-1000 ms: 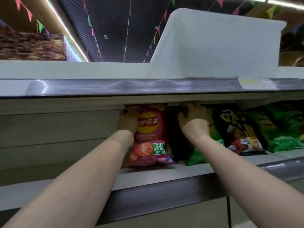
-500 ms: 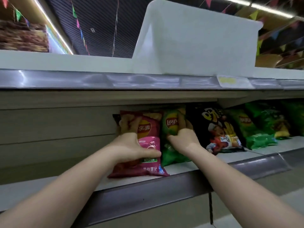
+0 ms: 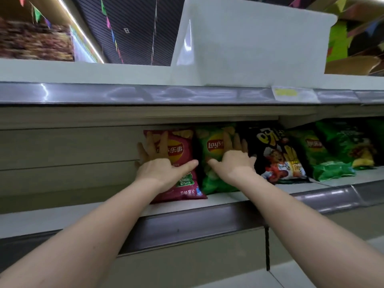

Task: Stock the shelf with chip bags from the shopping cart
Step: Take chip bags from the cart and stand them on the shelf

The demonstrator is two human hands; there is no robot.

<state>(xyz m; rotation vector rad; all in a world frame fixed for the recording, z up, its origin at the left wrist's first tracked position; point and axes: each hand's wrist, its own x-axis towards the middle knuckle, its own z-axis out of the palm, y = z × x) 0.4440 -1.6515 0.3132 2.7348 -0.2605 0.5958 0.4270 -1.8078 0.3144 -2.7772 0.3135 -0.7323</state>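
Red chip bag (image 3: pixel 176 163) stands upright at the left end of the row on the shelf (image 3: pixel 224 199), its bottom edge close to the front lip. Left hand (image 3: pixel 160 169) lies flat across its face, fingers straight and spread, thumb out to the right; pressing, not gripping. Likely reason: pushing the bag back so it stands square. Right of it and touching, a green chip bag (image 3: pixel 212 161), also upright. Right hand (image 3: pixel 232 165) rests on it the same way, fingers straight and pointing up, thumb out toward the red bag, nothing grasped. Both palms seem to be squaring the two fronts into one line.

Writing: red bag carries the yellow-and-red Lay's roundel with Chinese characters "乐事", a green label lower down and white characters near the bottom edge, too blurred to read fully. Green bag reads "Lay's" on its roundel.

Further right, just beside the green bag, a black snack bag (image 3: pixel 276 154) with a cartoon figure and fries; its yellow lettering is unclear. Past that, more green bags (image 3: pixel 324 154), leaning back. Above, a yellow price tag (image 3: pixel 291 92) on the upper rail, illegible, and a white bin (image 3: pixel 249 42) on the top shelf. Shopping cart not in view.
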